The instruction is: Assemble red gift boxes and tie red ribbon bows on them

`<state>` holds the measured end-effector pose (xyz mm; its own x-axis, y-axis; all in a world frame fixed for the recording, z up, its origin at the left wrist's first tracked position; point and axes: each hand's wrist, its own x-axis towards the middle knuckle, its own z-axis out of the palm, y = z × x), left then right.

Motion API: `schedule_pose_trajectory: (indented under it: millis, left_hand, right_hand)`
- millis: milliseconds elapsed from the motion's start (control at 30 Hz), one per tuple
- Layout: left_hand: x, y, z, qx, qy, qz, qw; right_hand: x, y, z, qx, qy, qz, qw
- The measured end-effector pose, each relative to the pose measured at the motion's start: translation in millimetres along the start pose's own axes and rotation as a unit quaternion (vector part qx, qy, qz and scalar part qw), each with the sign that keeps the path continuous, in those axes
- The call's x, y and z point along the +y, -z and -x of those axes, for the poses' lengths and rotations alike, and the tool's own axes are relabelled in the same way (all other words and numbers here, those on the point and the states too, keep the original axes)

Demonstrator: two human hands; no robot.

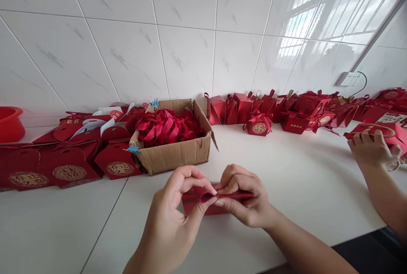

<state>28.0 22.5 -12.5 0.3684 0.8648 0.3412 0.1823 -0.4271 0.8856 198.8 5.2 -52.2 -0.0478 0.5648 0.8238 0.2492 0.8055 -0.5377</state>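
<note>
Just in front of me a small red gift box (216, 210) sits on the white table, partly covered by my hands. My left hand (170, 219) pinches a red ribbon (206, 197) between thumb and fingertips, and the ribbon curls into a loop there. Close against it, my right hand (246, 195) is closed on the ribbon at the top edge of the box, thumb in front and fingers behind. The fingertips of both hands nearly touch. How the ribbon passes through the box top is hidden by my fingers.
A cardboard box (174, 154) of red ribbons stands behind my hands. Red gift boxes (71, 172) crowd the left; more, some with bows (259, 125), line the wall. A red basin (11, 125) is far left. Another person's hand (372, 149) touches a red box at right.
</note>
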Motion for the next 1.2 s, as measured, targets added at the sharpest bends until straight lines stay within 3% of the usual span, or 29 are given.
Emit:
schedule_pose_trajectory:
  millis: [100, 233, 400, 500, 600, 667, 733, 800, 833, 1000, 1200]
  left_hand:
    - [-0.7, 0.0, -5.1, -0.009, 0.018, 0.022, 1.000]
    - [-1.6, -2.7, -8.3, -0.008, 0.026, 0.094, 0.995]
    - [-10.5, -7.6, -9.9, -0.006, 0.043, 0.149, 0.988]
    - [-18.7, -5.3, -12.9, -0.013, 0.009, 0.150, 0.989]
    - [-23.5, 6.0, -16.7, 0.025, -0.047, 0.137, 0.989]
    - [-22.5, 16.6, -18.7, 0.069, -0.051, 0.154, 0.984]
    - [-18.8, 26.3, -19.9, 0.110, -0.026, 0.176, 0.978]
    - [-14.5, 32.9, -20.2, 0.135, 0.006, 0.183, 0.974]
    - [-12.7, 34.8, -20.2, 0.142, 0.019, 0.181, 0.973]
    - [-11.6, 34.0, -21.4, 0.166, 0.042, 0.167, 0.971]
    - [-13.9, 31.2, -25.1, 0.188, 0.052, 0.159, 0.968]
  right_hand:
    - [2.7, 0.7, -2.5, -0.006, -0.023, 0.003, 1.000]
    - [13.4, 7.7, 2.4, -0.052, -0.123, -0.029, 0.991]
    - [28.0, 23.5, 28.3, -0.176, -0.224, -0.006, 0.959]
    - [26.7, 36.8, 50.7, -0.186, -0.242, 0.049, 0.951]
    - [27.2, 56.7, 72.5, -0.129, -0.308, 0.086, 0.939]
    - [34.8, 72.4, 80.2, -0.065, -0.355, 0.114, 0.926]
    - [48.7, 87.3, 77.6, 0.055, -0.372, 0.179, 0.909]
    - [65.4, 99.0, 64.4, 0.184, -0.371, 0.254, 0.874]
    - [73.2, 103.3, 54.9, 0.213, -0.367, 0.279, 0.861]
    - [96.3, 109.9, 10.5, 0.260, -0.337, 0.329, 0.843]
    - [126.6, 95.4, -14.0, 0.287, -0.335, 0.351, 0.826]
